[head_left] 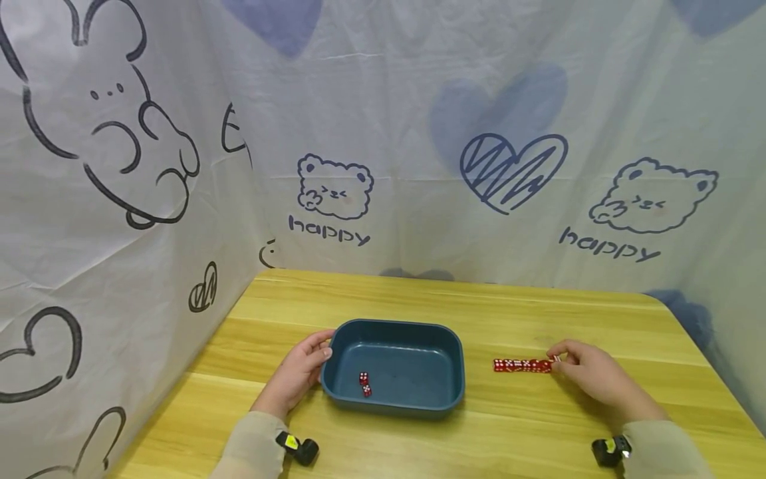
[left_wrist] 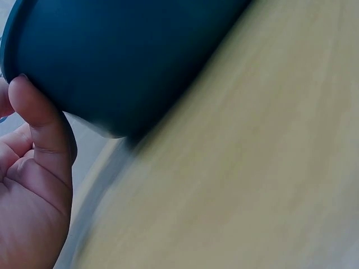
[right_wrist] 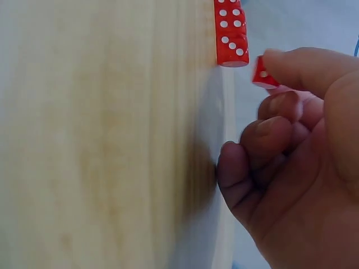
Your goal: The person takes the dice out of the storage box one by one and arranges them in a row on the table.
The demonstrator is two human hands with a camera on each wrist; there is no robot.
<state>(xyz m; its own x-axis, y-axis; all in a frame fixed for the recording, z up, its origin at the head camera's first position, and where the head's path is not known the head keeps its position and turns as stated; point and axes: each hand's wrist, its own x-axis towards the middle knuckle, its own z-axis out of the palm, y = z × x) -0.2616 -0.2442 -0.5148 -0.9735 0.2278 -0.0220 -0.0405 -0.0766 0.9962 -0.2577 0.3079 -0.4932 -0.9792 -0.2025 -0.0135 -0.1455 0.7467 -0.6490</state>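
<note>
A dark blue-green plastic tray [head_left: 413, 399] sits on the table with two red dice [head_left: 365, 384] inside, toward its left. My left hand [head_left: 302, 366] grips the tray's left end; in the left wrist view the thumb [left_wrist: 42, 123] lies against the outer wall close to the rim. To the right of the tray is a straight row of red dice [head_left: 520, 365] with white dots. At the row's right end, my right hand [head_left: 589, 372] pinches a single red die [right_wrist: 263, 74] between thumb and fingers, a small gap from the end of the row [right_wrist: 231, 47].
The wooden table [head_left: 395, 452] has a wood-grain top and a rounded far right corner. A white printed curtain [head_left: 407, 219] with hearts and bears hangs behind it and along both sides. Each wrist wears a small black camera, the left camera [head_left: 306, 452] close below the tray.
</note>
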